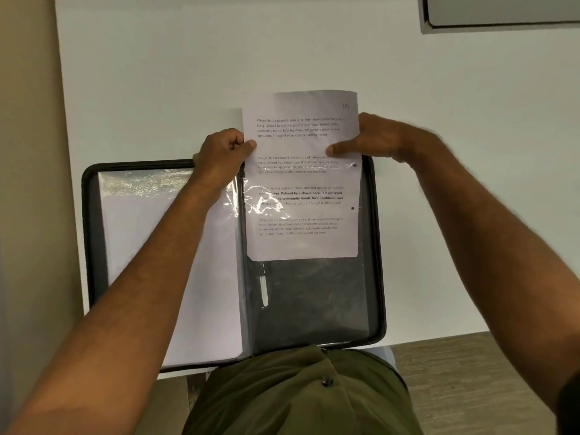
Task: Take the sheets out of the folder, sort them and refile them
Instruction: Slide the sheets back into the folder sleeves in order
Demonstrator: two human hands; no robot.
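Note:
A black zip folder lies open on the white table. A printed sheet marked "10" at its top right corner sits partly inside the clear sleeve on the folder's right side, its upper part sticking out beyond the top edge. My left hand pinches the sheet's left edge, thumb on the paper. My right hand pinches the right edge, thumb on the paper. On the left side, more white sheets lie under another clear sleeve, partly hidden by my left forearm.
A grey tray or board with a dark rim sits at the table's far right corner. A wall runs along the left. The table's near edge lies just under the folder; wood-look floor shows at the lower right.

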